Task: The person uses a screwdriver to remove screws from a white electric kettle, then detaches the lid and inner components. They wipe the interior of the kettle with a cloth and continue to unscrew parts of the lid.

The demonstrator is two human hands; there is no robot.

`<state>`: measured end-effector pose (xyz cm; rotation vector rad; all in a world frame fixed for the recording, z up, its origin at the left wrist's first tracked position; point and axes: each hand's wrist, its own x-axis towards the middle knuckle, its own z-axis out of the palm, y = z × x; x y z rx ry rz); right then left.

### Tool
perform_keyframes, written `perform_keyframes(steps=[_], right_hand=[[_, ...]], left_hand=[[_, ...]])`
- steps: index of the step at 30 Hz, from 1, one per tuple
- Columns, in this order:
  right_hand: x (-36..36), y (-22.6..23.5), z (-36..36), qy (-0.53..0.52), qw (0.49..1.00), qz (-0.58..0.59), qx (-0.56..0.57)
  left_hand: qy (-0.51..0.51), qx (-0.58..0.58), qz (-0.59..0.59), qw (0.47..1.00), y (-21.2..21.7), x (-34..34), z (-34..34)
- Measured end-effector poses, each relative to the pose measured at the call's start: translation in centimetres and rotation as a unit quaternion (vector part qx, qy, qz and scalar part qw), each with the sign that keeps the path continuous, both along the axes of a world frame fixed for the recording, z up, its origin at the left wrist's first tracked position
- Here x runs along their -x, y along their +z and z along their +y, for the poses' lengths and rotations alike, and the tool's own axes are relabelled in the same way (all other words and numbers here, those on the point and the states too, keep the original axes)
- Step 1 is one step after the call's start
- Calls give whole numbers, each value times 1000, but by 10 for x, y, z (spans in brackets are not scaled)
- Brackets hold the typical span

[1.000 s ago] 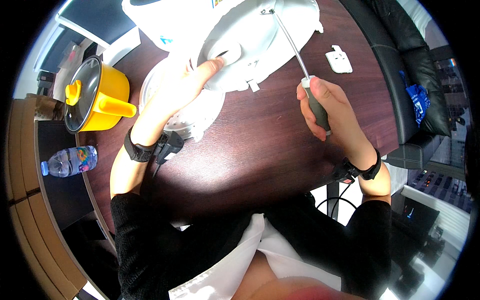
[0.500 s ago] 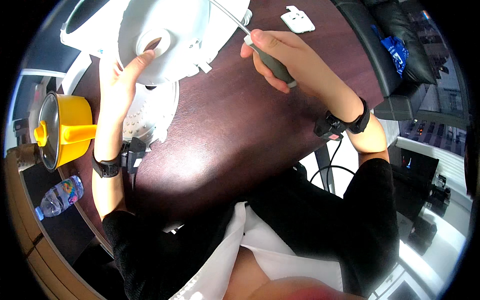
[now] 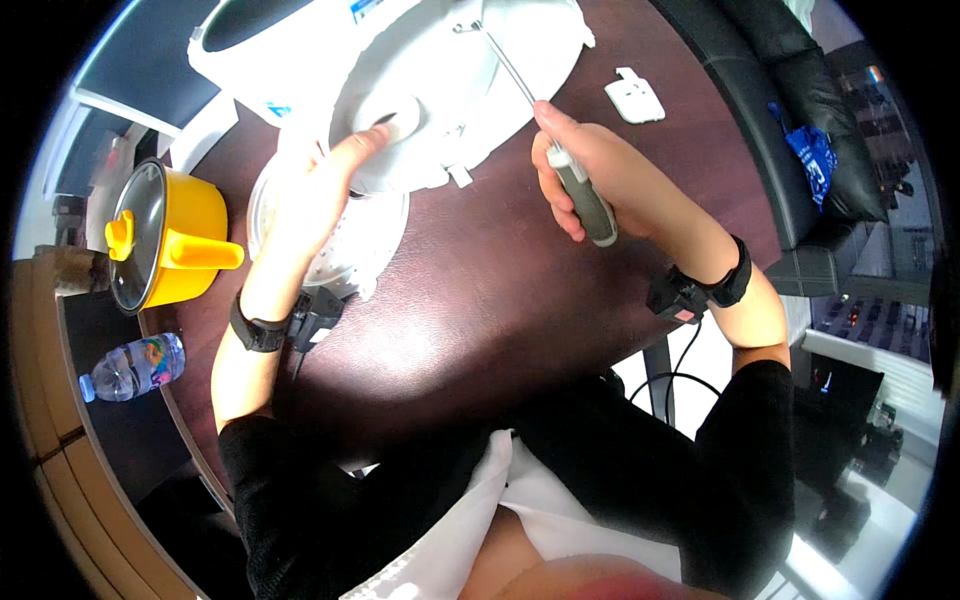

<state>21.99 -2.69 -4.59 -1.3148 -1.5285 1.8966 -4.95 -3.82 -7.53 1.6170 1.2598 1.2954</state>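
My left hand (image 3: 322, 185) grips the near left rim of a white plastic appliance housing (image 3: 440, 95), its thumb resting by a round raised hole in the middle. In my right hand (image 3: 590, 180) is a screwdriver (image 3: 583, 195) with a grey-green handle, thumb laid along the shaft. The screwdriver's tip touches or nearly touches a small fitting (image 3: 466, 27) on the housing's inner face. Under my left wrist lies a white perforated disc (image 3: 370, 245), partly hidden. A small white cover plate (image 3: 635, 97) lies to the right of the housing.
A yellow pot (image 3: 190, 235) with a glass lid stands on the left, its handle toward my left forearm. Near it lies a clear water bottle (image 3: 135, 367). The dark table (image 3: 480, 270) curves around me. A black sofa (image 3: 740, 110) with a blue bag (image 3: 812, 155) borders the right.
The view has shifted, so everything sits further right and lower. The screwdriver is still in my right hand, and its tip now shows at the housing's fitting. My left hand keeps its hold.
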Motion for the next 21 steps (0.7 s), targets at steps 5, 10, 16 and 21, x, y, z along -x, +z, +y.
perform_keyframes(steps=[5, 10, 16, 21], right_hand=[[5, -9, 3, -5, 999, 36, -34], [6, 1, 1, -9, 999, 36, -39], [1, 5, 2, 20, 998, 43, -50], [5, 5, -2, 8, 998, 57, -25]], left_hand=[[-17, 6, -23, 1000, 6, -7, -5], [-33, -47, 26, 998, 3, -4, -2], [-36, -155, 56, 986, 9, -13, -3], [-59, -146, 14, 987, 9, -11, -1]])
